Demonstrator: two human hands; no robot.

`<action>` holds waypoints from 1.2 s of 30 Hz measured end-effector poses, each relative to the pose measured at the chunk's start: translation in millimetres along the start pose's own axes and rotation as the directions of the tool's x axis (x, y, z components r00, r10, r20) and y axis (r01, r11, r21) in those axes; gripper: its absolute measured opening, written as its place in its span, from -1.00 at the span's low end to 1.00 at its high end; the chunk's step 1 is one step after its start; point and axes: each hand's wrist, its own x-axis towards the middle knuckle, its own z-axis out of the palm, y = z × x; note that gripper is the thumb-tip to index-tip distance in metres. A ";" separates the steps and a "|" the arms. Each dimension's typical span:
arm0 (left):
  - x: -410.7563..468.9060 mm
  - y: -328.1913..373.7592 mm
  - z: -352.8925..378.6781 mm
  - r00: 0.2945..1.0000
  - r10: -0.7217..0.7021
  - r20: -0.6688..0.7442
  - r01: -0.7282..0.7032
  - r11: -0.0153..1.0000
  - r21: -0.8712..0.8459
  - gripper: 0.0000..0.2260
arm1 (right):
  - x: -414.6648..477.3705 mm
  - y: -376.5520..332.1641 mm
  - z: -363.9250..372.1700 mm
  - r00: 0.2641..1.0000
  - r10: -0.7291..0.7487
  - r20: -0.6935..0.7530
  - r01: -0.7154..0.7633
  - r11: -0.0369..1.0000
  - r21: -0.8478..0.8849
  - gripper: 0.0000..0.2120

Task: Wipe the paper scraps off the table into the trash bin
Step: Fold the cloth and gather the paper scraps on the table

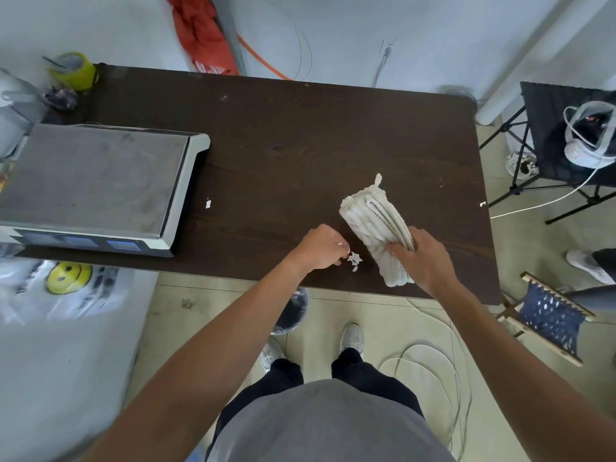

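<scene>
A folded white cloth (370, 221) lies on the dark brown table (283, 135). My right hand (423, 258) grips the cloth's near end. A small heap of white paper scraps (354, 260) sits near the table's front edge, just left of the cloth. My left hand (321, 246) rests beside the heap with fingers curled, and a white bit shows at the fingertips. One more scrap (208, 204) lies toward the scale, another (482, 204) at the table's right edge. A dark trash bin (293, 311) stands on the floor under the front edge, partly hidden by my left forearm.
A grey weighing scale (96, 185) fills the table's left part. A yellow-green cup (71, 70) stands at the far left corner. A black folding chair (566, 135) with a headset stands to the right. White cables (426, 365) loop on the floor by my feet.
</scene>
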 end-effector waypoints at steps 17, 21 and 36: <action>-21.0 -16.7 -12.0 0.992 0.064 -0.110 -0.059 0.997 0.046 -0.78 | 4.3 -4.1 0.8 0.998 0.040 0.042 -0.047 0.982 0.181 -0.66; -24.3 -29.6 -15.7 0.990 0.010 -0.140 -0.024 0.995 -0.093 -0.70 | 10.9 -13.4 8.7 0.998 -0.006 0.063 -0.004 0.989 0.150 -0.66; -54.9 -73.3 -19.3 0.925 -0.206 -0.319 -0.010 0.827 -0.561 -0.81 | 72.4 -77.9 32.3 0.917 -0.357 0.177 0.396 0.859 -0.323 -0.60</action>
